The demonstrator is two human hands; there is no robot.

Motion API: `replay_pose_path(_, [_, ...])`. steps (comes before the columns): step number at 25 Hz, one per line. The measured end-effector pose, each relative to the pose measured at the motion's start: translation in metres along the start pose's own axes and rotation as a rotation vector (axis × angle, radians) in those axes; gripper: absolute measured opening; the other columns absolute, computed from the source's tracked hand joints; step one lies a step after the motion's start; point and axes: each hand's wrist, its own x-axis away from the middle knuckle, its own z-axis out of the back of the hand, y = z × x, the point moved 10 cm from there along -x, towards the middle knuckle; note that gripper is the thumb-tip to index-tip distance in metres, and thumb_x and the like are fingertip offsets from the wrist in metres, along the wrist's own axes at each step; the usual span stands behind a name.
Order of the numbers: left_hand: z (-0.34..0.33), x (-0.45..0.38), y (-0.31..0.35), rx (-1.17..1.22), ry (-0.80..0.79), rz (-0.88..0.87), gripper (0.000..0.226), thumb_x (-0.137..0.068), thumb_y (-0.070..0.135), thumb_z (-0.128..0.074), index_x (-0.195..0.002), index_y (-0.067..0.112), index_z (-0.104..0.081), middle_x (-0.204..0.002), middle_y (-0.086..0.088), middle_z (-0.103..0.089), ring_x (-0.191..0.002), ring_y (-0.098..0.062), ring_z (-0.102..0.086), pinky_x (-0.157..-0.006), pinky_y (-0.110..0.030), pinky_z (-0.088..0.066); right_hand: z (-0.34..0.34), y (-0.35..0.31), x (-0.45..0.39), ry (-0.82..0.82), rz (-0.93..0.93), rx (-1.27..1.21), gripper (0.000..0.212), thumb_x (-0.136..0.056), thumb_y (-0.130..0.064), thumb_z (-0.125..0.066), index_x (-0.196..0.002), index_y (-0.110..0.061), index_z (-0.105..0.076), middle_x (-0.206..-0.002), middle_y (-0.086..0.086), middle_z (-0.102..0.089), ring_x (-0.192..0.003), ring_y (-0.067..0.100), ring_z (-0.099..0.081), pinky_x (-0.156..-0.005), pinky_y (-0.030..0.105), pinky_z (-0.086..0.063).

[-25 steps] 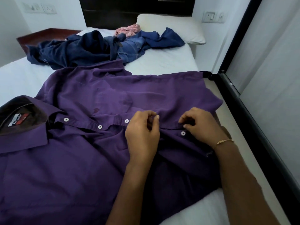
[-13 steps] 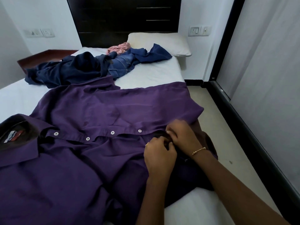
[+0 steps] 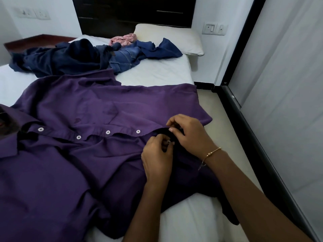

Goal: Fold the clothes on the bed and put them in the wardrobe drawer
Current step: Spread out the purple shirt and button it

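The left hand (image 3: 158, 160) pinched a small white button (image 3: 168, 141) on the purple shirt (image 3: 73, 154), fingers curled; the right hand (image 3: 189, 134), just beside it, pinched the shirt's front edge. The shirt lay spread, collar to the left, on the white bed (image 3: 157, 74), with a heap of dark blue clothes (image 3: 70, 58) beyond it

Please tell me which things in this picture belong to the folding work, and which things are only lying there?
Belong to the job:
purple button-up shirt, pinched by left hand and right hand
dark navy crumpled garment
blue denim jeans
pink crumpled cloth
white-sheeted bed

Only lying about:
white pillow
wall switch plate
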Motion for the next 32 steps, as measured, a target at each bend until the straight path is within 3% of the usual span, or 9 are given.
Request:
replay_pose_path(2, [0.001,-0.002,-0.006,0.118,0.023,0.018,0.004,-0.079,0.011,-0.070,-0.081,0.010,-0.067,-0.080,-0.002,-0.066,-0.064,-0.009,-0.055,-0.060,-0.019,-0.041,-0.007,-0.003,0.004,-0.075,0.020,-0.031,0.014,-0.088,-0.002,-0.057,-0.100,-0.002,-0.063,-0.095,0.006,-0.065,-0.087,0.015,-0.058,-0.078,0.021,-0.046])
replay_pose_path(5, [-0.001,-0.003,-0.014,0.330,-0.003,0.089,0.015,-0.076,0.006,-0.073,-0.074,0.018,-0.064,-0.073,0.002,-0.067,-0.062,-0.005,-0.059,-0.064,-0.017,-0.050,-0.009,0.004,0.011,-0.097,-0.026,-0.085,0.017,-0.087,0.000,-0.057,-0.104,-0.003,-0.059,-0.083,-0.005,-0.058,-0.078,0.009,-0.057,-0.072,0.008,-0.043])
replay_pose_path(8, [-0.003,-0.004,-0.017,0.380,-0.032,0.120,0.030,-0.075,0.004,-0.074,-0.066,0.027,-0.058,-0.066,0.012,-0.063,-0.059,0.002,-0.058,-0.060,-0.009,-0.046,-0.008,0.012,0.014,-0.071,-0.125,-0.203,0.019,-0.085,0.002,-0.060,-0.100,-0.009,-0.056,-0.076,-0.012,-0.054,-0.073,0.000,-0.055,-0.069,0.004,-0.042])
replay_pose_path(11, [-0.005,-0.004,-0.020,0.417,-0.056,0.155,0.031,-0.071,0.004,-0.078,-0.064,0.025,-0.057,-0.064,0.013,-0.062,-0.058,0.004,-0.058,-0.058,-0.008,-0.045,-0.010,0.022,0.015,-0.067,-0.229,-0.314,0.022,-0.085,0.001,-0.060,-0.096,-0.016,-0.051,-0.076,-0.010,-0.059,-0.072,0.001,-0.057,-0.069,0.006,-0.044])
replay_pose_path(16, [-0.009,-0.003,-0.024,0.600,-0.132,0.220,0.023,-0.069,0.003,-0.079,-0.070,0.019,-0.063,-0.071,0.005,-0.068,-0.064,-0.002,-0.062,-0.068,-0.019,-0.052,-0.016,0.035,0.019,-0.079,-0.350,-0.495,0.026,-0.087,0.000,-0.059,-0.091,-0.025,-0.051,-0.080,-0.003,-0.065,-0.074,0.009,-0.059,-0.071,0.011,-0.048])
replay_pose_path(23, [-0.008,-0.003,-0.031,0.566,-0.086,0.256,0.025,-0.068,0.005,-0.080,-0.061,0.021,-0.062,-0.061,0.007,-0.064,-0.055,-0.001,-0.056,-0.062,-0.021,-0.049,-0.017,0.032,0.018,-0.102,-0.326,-0.498,0.023,-0.087,0.002,-0.058,-0.095,-0.019,-0.051,-0.081,-0.005,-0.062,-0.074,0.005,-0.056,-0.070,0.009,-0.046])
replay_pose_path(32, [-0.010,-0.004,-0.027,0.524,-0.113,0.195,0.024,-0.078,0.002,-0.071,-0.070,0.024,-0.066,-0.070,0.010,-0.067,-0.061,0.002,-0.060,-0.067,-0.016,-0.050,-0.016,0.031,0.017,-0.091,-0.302,-0.426,0.018,-0.089,-0.003,-0.057,-0.101,-0.015,-0.053,-0.081,-0.005,-0.064,-0.074,0.002,-0.059,-0.068,0.007,-0.044])
